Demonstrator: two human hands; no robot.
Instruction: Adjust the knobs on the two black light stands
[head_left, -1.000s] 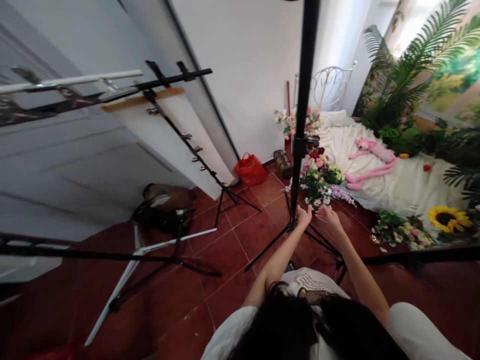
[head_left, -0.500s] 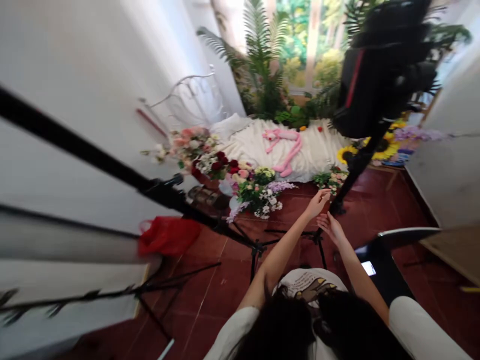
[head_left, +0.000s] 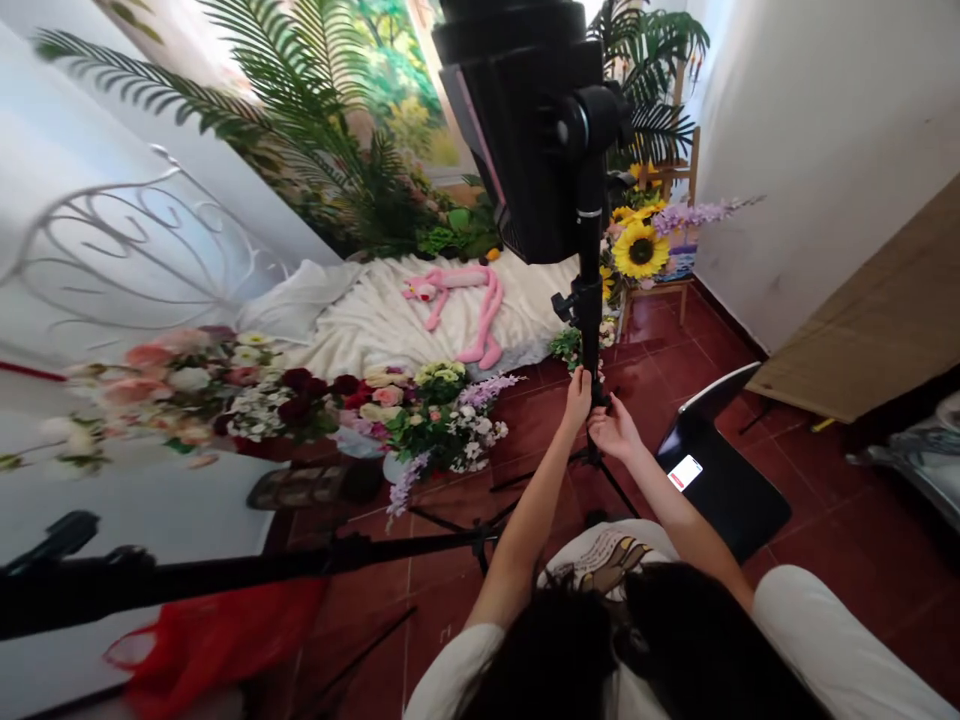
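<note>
A black light stand (head_left: 591, 345) rises upright in front of me, carrying a bulky black studio light (head_left: 517, 150) at its top. Against the lower pole, my left hand (head_left: 577, 398) has its fingers closed on the left side, partly hidden by the pole. My right hand (head_left: 613, 430) is just below and to the right, palm up, its fingers curled in at a dark collar or knob (head_left: 600, 394) on the pole. What exactly these fingertips pinch is too small to make out. Higher up the pole sits another black clamp knob (head_left: 566, 304).
A pink plush toy (head_left: 480, 290) lies on a bed with a cream blanket (head_left: 360, 320). Artificial flowers (head_left: 442, 420) line its front. A black chair (head_left: 735, 500) bearing a phone (head_left: 685, 472) stands right. Another stand's pole (head_left: 247, 570) and a red bag (head_left: 217, 640) are left.
The view has swung right, so the bed and light appear further left. My hands, earlier loosely curled beside the stand, are now at its pole, with the left fingers closed there.
</note>
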